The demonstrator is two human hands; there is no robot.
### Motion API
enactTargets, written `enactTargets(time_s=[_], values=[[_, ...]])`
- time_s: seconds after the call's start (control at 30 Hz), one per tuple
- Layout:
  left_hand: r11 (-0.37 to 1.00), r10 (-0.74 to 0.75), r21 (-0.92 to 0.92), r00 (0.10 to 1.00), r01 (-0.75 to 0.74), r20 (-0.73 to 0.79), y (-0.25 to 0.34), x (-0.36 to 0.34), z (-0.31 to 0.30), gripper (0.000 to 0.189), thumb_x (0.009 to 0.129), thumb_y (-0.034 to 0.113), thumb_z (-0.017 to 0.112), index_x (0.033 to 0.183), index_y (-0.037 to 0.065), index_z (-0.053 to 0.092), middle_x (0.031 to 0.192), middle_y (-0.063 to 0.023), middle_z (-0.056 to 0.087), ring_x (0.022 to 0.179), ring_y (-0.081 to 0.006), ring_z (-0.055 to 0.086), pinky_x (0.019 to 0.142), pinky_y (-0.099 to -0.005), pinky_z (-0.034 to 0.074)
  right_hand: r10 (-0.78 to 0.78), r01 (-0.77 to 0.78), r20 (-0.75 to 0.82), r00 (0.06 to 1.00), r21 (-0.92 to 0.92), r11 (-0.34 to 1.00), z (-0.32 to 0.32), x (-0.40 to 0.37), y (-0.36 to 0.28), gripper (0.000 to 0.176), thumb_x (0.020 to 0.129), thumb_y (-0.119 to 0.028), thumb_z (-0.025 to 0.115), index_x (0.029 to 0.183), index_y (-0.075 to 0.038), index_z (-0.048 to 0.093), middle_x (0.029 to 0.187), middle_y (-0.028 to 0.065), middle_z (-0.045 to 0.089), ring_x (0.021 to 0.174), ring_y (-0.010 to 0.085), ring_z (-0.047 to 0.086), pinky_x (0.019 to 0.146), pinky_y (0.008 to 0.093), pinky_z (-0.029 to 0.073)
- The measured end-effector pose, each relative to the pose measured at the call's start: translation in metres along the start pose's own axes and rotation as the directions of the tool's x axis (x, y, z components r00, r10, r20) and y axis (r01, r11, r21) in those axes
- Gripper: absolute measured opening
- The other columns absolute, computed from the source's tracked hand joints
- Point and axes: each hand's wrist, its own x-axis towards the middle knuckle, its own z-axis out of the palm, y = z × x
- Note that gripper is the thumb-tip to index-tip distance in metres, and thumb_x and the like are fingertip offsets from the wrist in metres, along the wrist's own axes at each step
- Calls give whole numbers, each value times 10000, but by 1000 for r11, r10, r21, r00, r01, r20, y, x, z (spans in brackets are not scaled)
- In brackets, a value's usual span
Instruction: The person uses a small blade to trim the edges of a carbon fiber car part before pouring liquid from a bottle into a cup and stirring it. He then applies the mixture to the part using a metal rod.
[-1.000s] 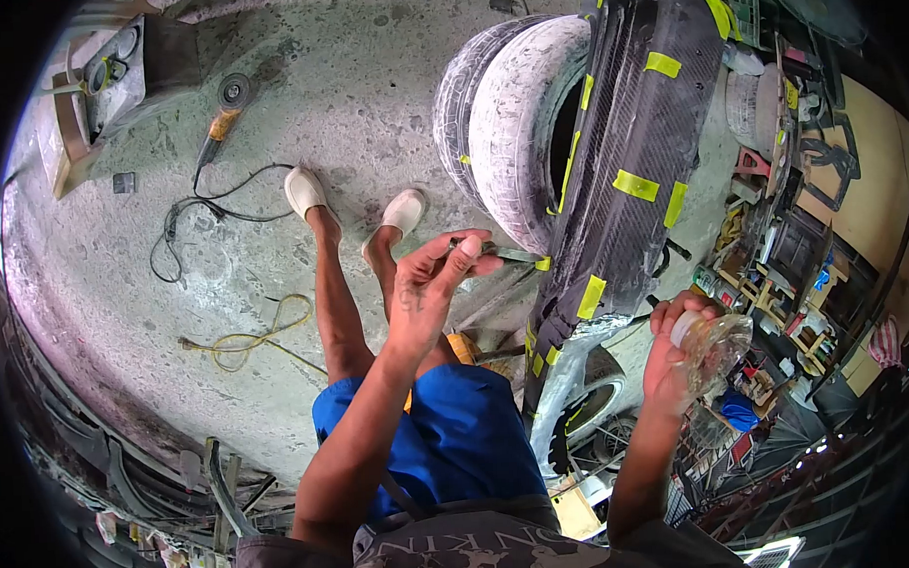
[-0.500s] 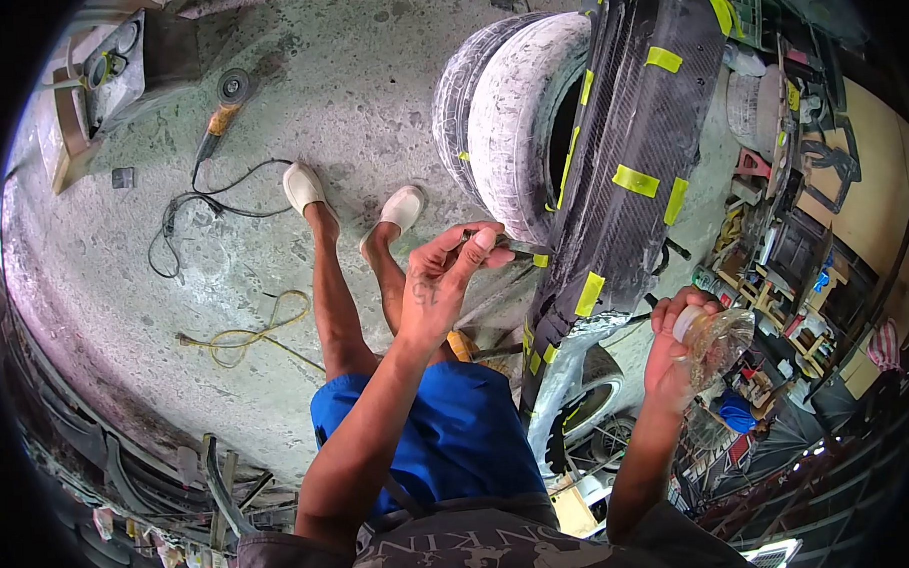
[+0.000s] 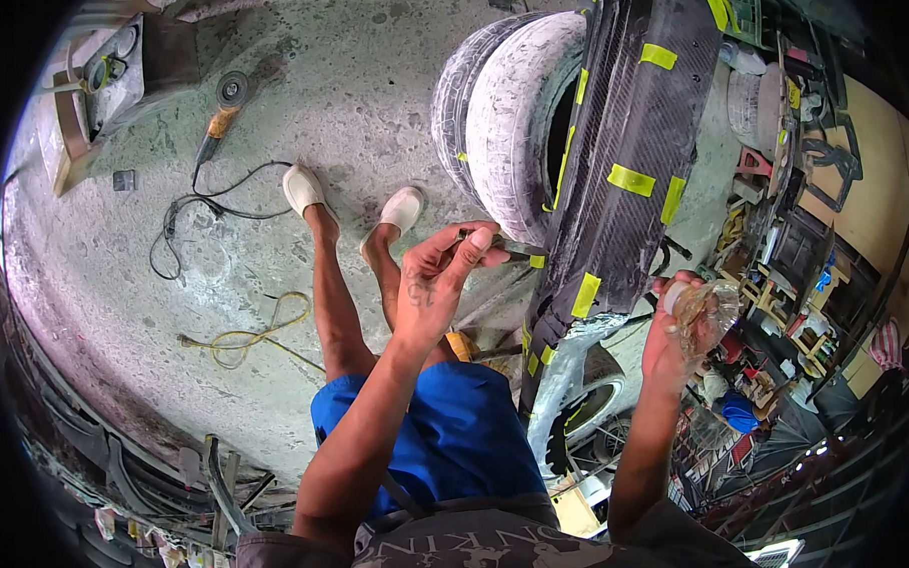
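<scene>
My left hand [image 3: 444, 269] is pinched round a small dark object [image 3: 464, 235], mostly hidden by the fingers, near the lower edge of the white-dusted tire. On the right, my right hand [image 3: 668, 327] grips a clear plastic bottle [image 3: 711, 320] by its neck end, tilted, with amber liquid or residue inside. Between the hands lies a long black carbon-weave panel [image 3: 634, 127] with yellow-green tape pieces [image 3: 631, 180], resting against the tire [image 3: 514, 122]. Neither hand visibly touches the panel.
An angle grinder [image 3: 220, 117] with a black cord lies on the concrete floor [image 3: 367, 77]. A yellow cord [image 3: 246, 336] curls nearer my feet. Shelves of tools and clutter [image 3: 776, 303] stand on the right. Long dark parts [image 3: 131, 476] line the lower left.
The bottle and my right hand have shifted slightly left and up, and the bottle's tilt has changed a little. My left hand has barely moved.
</scene>
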Motion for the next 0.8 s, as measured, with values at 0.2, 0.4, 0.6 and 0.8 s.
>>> enactTargets(time_s=[0.2,0.4,0.6,0.8], values=[[1000,19,21,1000,-19,-1,0,1,1,303,916,240,587,1059,-24,624,833,-57,673,821,-108,624,817,-240,446,-4,2,90,996,27,1000,-2,0,-1,601,667,-159,801,1185,-74,509,1173,97,523,1040,230,492,893,425,405],[1000,19,5,1000,-19,-8,6,4,5,304,917,234,583,1061,-31,621,839,-77,669,815,-122,625,812,-250,458,-71,70,48,996,20,997,0,-1,3,600,667,-159,779,1176,-36,488,1152,169,552,1052,289,539,882,375,465],[997,75,-2,991,-76,-110,24,1,-3,260,938,186,541,1061,-27,626,759,-57,639,777,-122,603,813,-256,451,-13,9,114,993,38,999,6,-2,-5,492,736,-219,725,1122,-1,511,1124,185,571,1014,279,569,825,335,511],[943,320,110,946,-314,-48,107,-36,-8,238,932,149,536,994,-61,628,907,-63,602,799,-120,538,750,-252,421,206,-279,225,952,370,886,23,-12,-27,481,704,-129,758,1112,15,550,1135,180,577,977,261,595,796,394,537]])
